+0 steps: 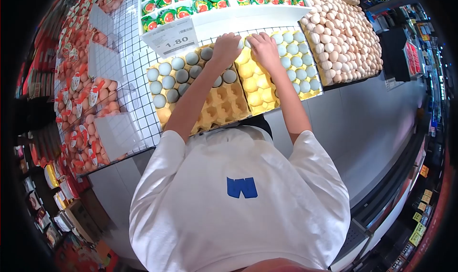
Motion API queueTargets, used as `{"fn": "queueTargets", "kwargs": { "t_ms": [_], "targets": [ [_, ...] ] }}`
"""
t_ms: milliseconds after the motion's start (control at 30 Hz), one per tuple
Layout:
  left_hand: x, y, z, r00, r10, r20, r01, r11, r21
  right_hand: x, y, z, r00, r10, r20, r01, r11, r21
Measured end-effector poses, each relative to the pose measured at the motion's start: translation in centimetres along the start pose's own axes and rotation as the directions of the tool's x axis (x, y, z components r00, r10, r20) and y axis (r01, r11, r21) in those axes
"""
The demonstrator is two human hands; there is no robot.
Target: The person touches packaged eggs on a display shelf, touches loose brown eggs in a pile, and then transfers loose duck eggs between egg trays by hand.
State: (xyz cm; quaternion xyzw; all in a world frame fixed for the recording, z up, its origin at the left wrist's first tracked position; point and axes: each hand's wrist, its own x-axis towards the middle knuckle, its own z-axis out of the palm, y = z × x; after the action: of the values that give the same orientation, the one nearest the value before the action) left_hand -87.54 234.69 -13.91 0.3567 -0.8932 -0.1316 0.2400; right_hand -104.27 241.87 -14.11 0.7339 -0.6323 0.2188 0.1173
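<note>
Two egg trays lie side by side. The left tray (222, 105) is brown, with pale bluish eggs (165, 68) in its back and left cups and bare cups at the front. My left hand (226, 48) is over its back right corner, fingers curled round a pale egg (240, 44). The right tray (257, 88) is yellow, with bare cups on its left and bluish eggs (296, 61) on its right. My right hand (263, 47) is over its back edge, fingers bent down; a bit of pale egg shows by the fingertips.
Behind the trays stands a white box (224, 15) of green-and-red wrapped items with a price sign (175, 39). Brown eggs (341, 45) are piled at the right. Bagged eggs (102, 98) and clear dividers (105, 62) are at the left on the wire-grid shelf (136, 88).
</note>
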Motion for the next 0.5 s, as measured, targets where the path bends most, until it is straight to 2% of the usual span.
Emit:
{"fn": "queueTargets", "kwargs": {
  "t_ms": [67,167,300,367,400,433,467,500],
  "targets": [
    [0.6,-0.3,0.8,0.994,-0.037,0.104,0.028,0.996,0.081,0.1,0.9,0.1,1.0,-0.013,0.023,0.012,0.999,0.03],
    [1.1,0.1,-0.1,0.984,-0.05,0.171,0.027,0.991,0.131,0.2,1.6,-0.3,0.997,-0.037,0.073,0.03,0.996,0.085],
    [1.3,0.1,-1.1,0.98,-0.061,0.189,0.042,0.994,0.105,1.0,2.0,-1.2,0.99,-0.073,0.124,0.051,0.983,0.174],
    [0.8,0.3,-2.1,0.994,-0.104,0.041,0.106,0.993,-0.054,1.3,1.7,-1.7,0.984,-0.082,0.159,0.045,0.975,0.219],
    [0.2,0.6,-3.5,0.993,-0.113,0.038,0.115,0.992,-0.051,1.3,1.2,-2.2,0.994,-0.056,0.091,0.036,0.978,0.203],
    [-0.6,1.1,-5.5,0.989,-0.145,-0.015,0.141,0.981,-0.132,1.3,0.5,-2.7,0.999,-0.031,0.025,0.026,0.982,0.19],
    [-1.7,1.4,-7.3,0.981,-0.18,-0.068,0.162,0.963,-0.213,1.2,-0.3,-3.2,0.999,-0.04,0.03,0.033,0.98,0.197],
    [-3.1,1.2,-8.5,0.962,-0.251,-0.109,0.213,0.937,-0.276,1.2,-1.2,-3.9,0.999,0.025,0.041,-0.037,0.952,0.305]
  ]
}}
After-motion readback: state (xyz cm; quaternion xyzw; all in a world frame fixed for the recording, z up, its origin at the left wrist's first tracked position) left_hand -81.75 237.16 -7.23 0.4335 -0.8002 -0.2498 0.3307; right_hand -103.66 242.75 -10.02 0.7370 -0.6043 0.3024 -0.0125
